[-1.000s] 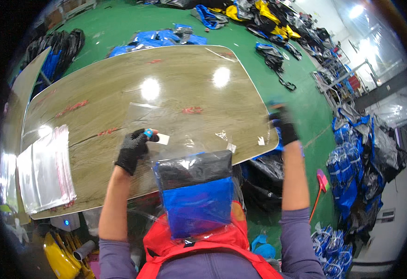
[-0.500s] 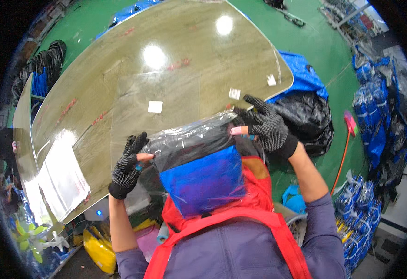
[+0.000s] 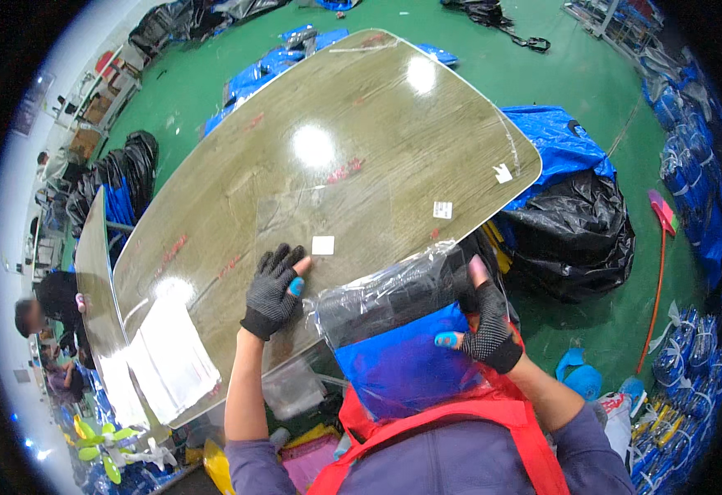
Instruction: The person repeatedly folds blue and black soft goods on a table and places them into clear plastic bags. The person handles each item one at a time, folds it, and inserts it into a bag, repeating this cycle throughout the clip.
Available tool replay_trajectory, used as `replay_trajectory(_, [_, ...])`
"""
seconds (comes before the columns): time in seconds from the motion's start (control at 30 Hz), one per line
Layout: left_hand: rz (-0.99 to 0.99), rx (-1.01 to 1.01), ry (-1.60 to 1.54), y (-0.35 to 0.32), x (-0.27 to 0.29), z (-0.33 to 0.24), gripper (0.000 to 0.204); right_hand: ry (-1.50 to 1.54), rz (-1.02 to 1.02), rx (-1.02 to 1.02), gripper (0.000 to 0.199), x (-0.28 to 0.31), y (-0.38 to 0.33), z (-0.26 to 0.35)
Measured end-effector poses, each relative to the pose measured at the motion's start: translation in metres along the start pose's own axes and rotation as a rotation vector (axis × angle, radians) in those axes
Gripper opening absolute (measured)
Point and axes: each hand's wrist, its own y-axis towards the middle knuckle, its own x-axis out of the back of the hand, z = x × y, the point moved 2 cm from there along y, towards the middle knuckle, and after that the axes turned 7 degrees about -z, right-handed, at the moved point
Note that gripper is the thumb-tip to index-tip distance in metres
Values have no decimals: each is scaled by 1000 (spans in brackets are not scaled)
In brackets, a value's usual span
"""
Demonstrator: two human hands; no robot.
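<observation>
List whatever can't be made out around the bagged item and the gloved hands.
- Head view: right hand palm, hidden behind the clear plastic bag.
- Bag's lower end, covered by the red vest.
- Small white labels on the table: too small.
- Left hand: grip unclear.

A clear plastic bag (image 3: 398, 330) with black and blue contents lay at lower centre, half over the table edge. Two small white labels (image 3: 323, 245) (image 3: 442, 209) sat just above it. A stack of clear empty bags (image 3: 167, 363) rested at lower left.
</observation>
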Motion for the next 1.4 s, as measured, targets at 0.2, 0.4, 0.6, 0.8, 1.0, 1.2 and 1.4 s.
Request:
replay_trajectory(0.2, [-207, 330, 407, -10, -17, 72, 57, 233, 382, 90, 54, -56, 74, 13])
replay_trajectory(0.4, [-39, 1377, 708, -84, 24, 99, 52, 191, -281, 385, 42, -17, 208, 72])
replay_trajectory(0.6, [-372, 801, -12, -104, 12, 89, 55, -810, -1215, 283, 51, 208, 124, -134])
replay_trajectory(0.8, [-198, 876, 408, -69, 39, 88, 65, -1297, -601, -530, 56, 304, 118, -201])
replay_trajectory(1.0, [-504, 403, -77, -23, 34, 43, 53, -1018, -1134, 720, 28, 341, 169, 73])
replay_trajectory(1.2, [-285, 467, -1321, 50, 13, 26, 60, -640, -109, 1178, 21, 145, 84, 154])
replay_trajectory(1.4, [238, -133, -1761, 63, 113, 26, 61, -830, 490, 1269, 23, 79, -27, 74])
